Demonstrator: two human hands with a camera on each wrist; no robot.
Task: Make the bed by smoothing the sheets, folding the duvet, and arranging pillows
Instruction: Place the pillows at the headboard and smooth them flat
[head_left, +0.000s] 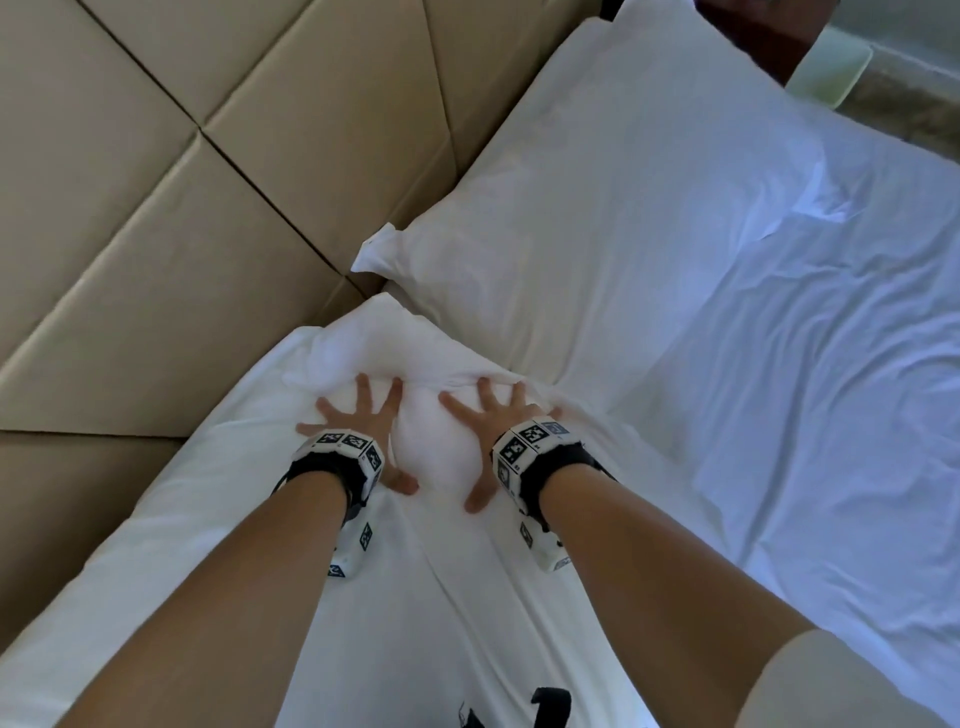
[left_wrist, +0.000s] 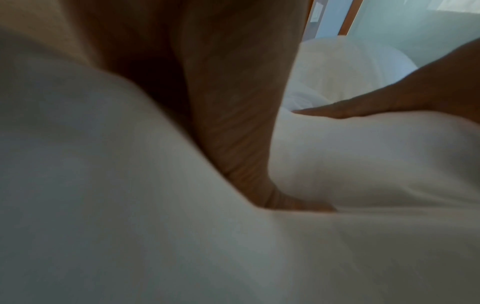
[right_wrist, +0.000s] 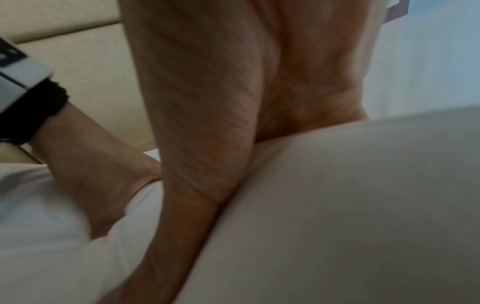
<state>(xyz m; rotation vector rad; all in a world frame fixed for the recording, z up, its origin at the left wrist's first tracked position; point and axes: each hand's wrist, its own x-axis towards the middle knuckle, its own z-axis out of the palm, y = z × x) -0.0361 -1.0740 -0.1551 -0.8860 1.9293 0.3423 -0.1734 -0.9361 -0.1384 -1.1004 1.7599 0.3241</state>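
Note:
A white pillow (head_left: 426, 457) lies lengthwise below me against the beige headboard. Both my hands press flat on its far end with fingers spread: my left hand (head_left: 358, 415) on the left, my right hand (head_left: 488, 415) on the right, a bulge of pillow between them. A second white pillow (head_left: 597, 218) lies further along the headboard, its near corner touching the first. In the left wrist view my left palm (left_wrist: 233, 123) sinks into the white fabric (left_wrist: 130, 205). The right wrist view shows my right palm (right_wrist: 207, 102) pressing into the pillow (right_wrist: 337, 205).
The padded beige headboard (head_left: 156, 182) fills the left side. A wrinkled white sheet (head_left: 831, 389) covers the mattress to the right. A dark bedside surface (head_left: 753, 36) with a pale object (head_left: 831, 73) stands past the far pillow.

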